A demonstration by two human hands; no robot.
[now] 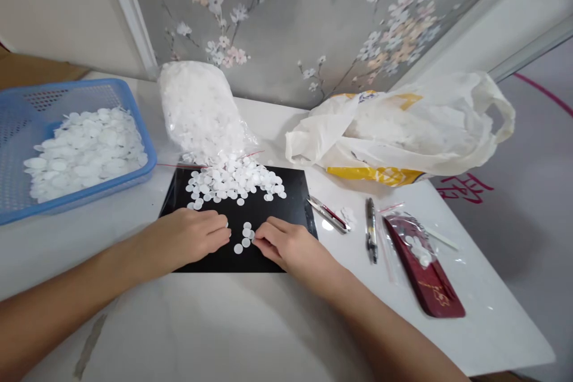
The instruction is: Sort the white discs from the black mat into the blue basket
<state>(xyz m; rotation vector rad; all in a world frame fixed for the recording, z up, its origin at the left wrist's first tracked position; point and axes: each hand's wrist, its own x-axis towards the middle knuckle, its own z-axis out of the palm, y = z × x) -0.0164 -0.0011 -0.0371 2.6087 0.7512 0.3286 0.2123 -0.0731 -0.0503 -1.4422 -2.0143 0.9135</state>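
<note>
Small round white discs (238, 180) lie heaped across the back of a black board (206, 264). A few loose discs (246, 242) sit apart from the heap, between my hands. My left hand (197, 237) rests low over the board's left part with its fingers curled together; a sliver of white shows by the index fingertip, and what the fingers hold is hidden. On the other side, my right hand (286, 245) is closed in a pinch at the edge of the loose discs. One white disc there is partly covered by its fingertips.
A blue basket (150, 158) at left holds many discs. Behind the board, a clear bag (197, 101) spills discs onto it. At right are a white-yellow plastic bag (403, 131), thread snips (329, 213), a pen (371, 230) and a dark red case (434, 289) with a small clear bag.
</note>
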